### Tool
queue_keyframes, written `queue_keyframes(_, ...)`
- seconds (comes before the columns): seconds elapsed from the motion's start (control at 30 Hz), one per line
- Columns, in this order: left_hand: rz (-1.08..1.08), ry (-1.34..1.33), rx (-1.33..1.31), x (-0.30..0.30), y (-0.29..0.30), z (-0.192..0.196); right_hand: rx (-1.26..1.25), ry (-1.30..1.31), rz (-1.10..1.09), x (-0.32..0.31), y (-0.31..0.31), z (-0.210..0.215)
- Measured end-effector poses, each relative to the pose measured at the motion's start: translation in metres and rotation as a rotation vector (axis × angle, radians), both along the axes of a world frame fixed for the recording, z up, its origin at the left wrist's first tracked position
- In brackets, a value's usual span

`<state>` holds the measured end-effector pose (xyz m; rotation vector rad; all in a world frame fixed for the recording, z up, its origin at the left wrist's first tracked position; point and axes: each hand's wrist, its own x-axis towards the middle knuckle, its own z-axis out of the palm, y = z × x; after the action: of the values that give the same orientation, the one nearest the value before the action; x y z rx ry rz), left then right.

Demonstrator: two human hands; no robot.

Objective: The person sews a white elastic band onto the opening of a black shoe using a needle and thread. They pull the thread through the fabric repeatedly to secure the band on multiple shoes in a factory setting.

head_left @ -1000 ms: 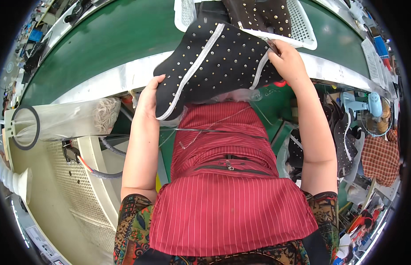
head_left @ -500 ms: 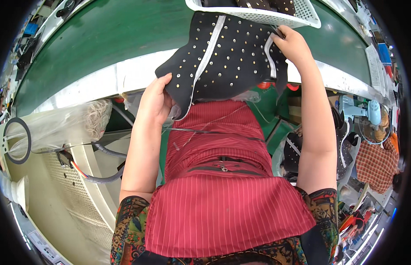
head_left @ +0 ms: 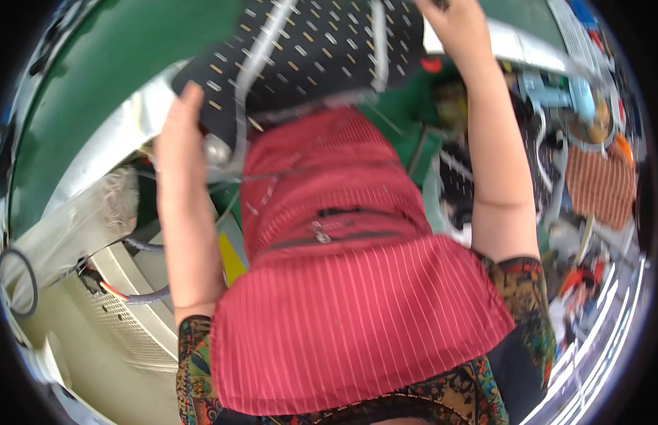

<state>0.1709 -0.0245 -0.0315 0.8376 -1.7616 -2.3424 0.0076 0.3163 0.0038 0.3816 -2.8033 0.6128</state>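
Note:
A black fabric piece (head_left: 311, 67) spreads across the top of the view, dotted with shiny studs that motion smears into streaks. Pale strips run down it, one left of the middle and one toward its right side. My left hand (head_left: 181, 120) grips its lower left edge, thumb on top and the other fingers mostly hidden. At the upper right, my right hand (head_left: 460, 28) pinches the fabric's edge near the picture's rim. Between both hands the piece hangs stretched over the near edge of the green table (head_left: 130, 64).
A red striped apron (head_left: 357, 319) covers my lap. To my right sit more black studded pieces (head_left: 463, 173) in a bag, a light blue fan (head_left: 580, 99) and a checked cloth (head_left: 599, 185). On my left are a clear plastic roll (head_left: 74, 205) and a beige machine housing (head_left: 123, 312).
The fabric and both hands now appear higher and further left, and the whole view has shifted and blurred. The white basket at the top has left the picture. Both hands keep their hold.

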Motion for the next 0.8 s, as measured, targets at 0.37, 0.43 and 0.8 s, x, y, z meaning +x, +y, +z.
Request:
queue_keyframes(0.37, -0.136, -0.08, -0.723, -0.117, -0.09, 0.005, -0.367, -0.474, 0.011, 0.175, 0.054, -0.092)
queue_keyframes(0.43, -0.301, -0.199, -0.861, -0.12, -0.107, 0.004, -0.248, -0.571, 0.055, 0.187, 0.054, -0.112)
queue_keyframes(0.8, -0.006, 0.205, -1.269, -0.028, -0.032, 0.075, -0.14, -0.876, 0.307, 0.197, 0.048, -0.124)
